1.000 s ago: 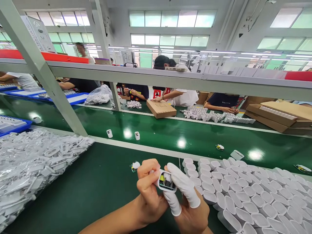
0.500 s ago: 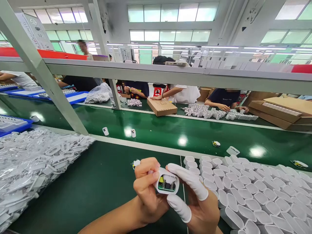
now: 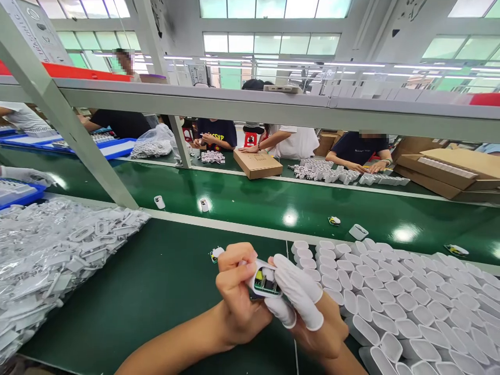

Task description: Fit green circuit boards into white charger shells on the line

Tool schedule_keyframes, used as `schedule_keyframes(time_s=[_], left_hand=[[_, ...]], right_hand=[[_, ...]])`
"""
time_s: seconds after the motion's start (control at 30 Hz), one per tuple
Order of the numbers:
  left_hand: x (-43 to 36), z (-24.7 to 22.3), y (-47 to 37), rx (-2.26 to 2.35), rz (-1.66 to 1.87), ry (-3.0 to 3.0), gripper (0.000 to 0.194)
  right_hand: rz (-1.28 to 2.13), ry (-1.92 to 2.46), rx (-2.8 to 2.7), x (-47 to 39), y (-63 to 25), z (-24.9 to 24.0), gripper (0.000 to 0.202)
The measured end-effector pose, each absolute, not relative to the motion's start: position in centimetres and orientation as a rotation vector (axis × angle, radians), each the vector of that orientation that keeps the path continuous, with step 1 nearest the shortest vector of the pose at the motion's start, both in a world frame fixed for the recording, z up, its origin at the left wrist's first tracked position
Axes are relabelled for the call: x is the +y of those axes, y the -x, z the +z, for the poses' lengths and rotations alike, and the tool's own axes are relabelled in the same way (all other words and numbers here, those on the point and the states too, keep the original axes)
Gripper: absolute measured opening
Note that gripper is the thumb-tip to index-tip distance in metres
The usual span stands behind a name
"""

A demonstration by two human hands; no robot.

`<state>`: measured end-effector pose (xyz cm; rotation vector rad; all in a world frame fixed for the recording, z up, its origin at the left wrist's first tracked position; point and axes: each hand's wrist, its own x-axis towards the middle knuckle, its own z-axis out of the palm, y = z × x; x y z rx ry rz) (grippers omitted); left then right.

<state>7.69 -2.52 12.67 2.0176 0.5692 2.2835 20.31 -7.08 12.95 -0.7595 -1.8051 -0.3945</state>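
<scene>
Short of the far edge of the tabletop (image 3: 156,297), your right hand (image 3: 318,320) has just closed gloved fingers over the housing (image 3: 252,283) your left hand (image 3: 239,291) grips, apparently steadying it.

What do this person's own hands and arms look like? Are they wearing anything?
The right hand wears white finger cots, smooth round-tipped tubes, on the thumb and two fingers; the rest of it is uncovered. The left hand shows no covering. Both forearms are bare where visible: no sleeves, watch or bracelet can be seen.
</scene>
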Motion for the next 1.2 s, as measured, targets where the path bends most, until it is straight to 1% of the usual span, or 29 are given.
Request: schedule_keyframes(time_s=[0.07, 0.13, 0.23, 0.3, 0.43, 0.6, 0.7, 0.77, 0.87, 0.9, 0.97, 1.03, 1.1, 1.2], left_hand=[[-2.3, 12.5, -7.5, 0.568, 2.289, -2.033, 0.043], [-2.1, 12.4, -7.4, 0.57, 2.29, -2.054, 0.048], [-1.9, 12.2, -7.1, 0.578, 2.319, -2.093, 0.052], [-2.0, 12.2, -6.9, 0.584, 2.333, -2.11, 0.054], [-2.1, 12.7, -6.9, 0.602, 2.327, -2.113, 0.055], [-2.1, 12.8, -7.2, 0.556, 2.392, -2.077, 0.044], [-2.0, 12.6, -7.0, 0.591, 2.354, -2.113, 0.047], [-2.1, 12.6, -6.8, 0.59, 2.263, -2.194, 0.052], [-2.3, 13.3, -6.4, 0.554, 2.194, -2.238, 0.054], [-2.4, 13.6, -6.4, 0.559, 2.206, -2.211, 0.053], [-2.6, 14.1, -6.4, 0.573, 2.246, -2.139, 0.051], [-2.7, 14.5, -6.5, 0.582, 2.261, -2.102, 0.051], [-2.7, 14.6, -6.6, 0.59, 2.249, -2.119, 0.051], [-2.7, 14.4, -6.7, 0.634, 2.245, -2.094, 0.044]], right_hand=[[-0.474, 0.757, -1.851, -7.0, -20.5, 13.0, 0.054], [-0.484, 0.751, -1.848, -6.8, -20.3, 13.3, 0.049], [-0.269, 0.8, -1.759, -6.7, -19.4, 13.8, 0.033], [-0.083, 0.825, -1.7, -6.7, -18.7, 14.0, 0.027], [0.048, 0.764, -1.64, -6.8, -18.1, 13.8, 0.031], [-0.064, 0.722, -1.703, -6.7, -18.3, 14.0, 0.03], [-0.097, 0.741, -1.727, -6.7, -18.7, 14.3, 0.03], [-0.03, 0.766, -1.733, -6.8, -19.1, 14.4, 0.031], [0.187, 0.767, -1.653, -7.3, -19.6, 14.8, 0.037], [0.251, 0.758, -1.623, -7.4, -19.7, 15.0, 0.036], [0.32, 0.763, -1.606, -7.8, -20.0, 15.5, 0.03], [0.275, 0.798, -1.644, -8.0, -20.2, 16.1, 0.023], [0.179, 0.816, -1.671, -8.1, -20.3, 16.4, 0.024], [0.043, 0.803, -1.706, -8.1, -20.1, 16.2, 0.028]])
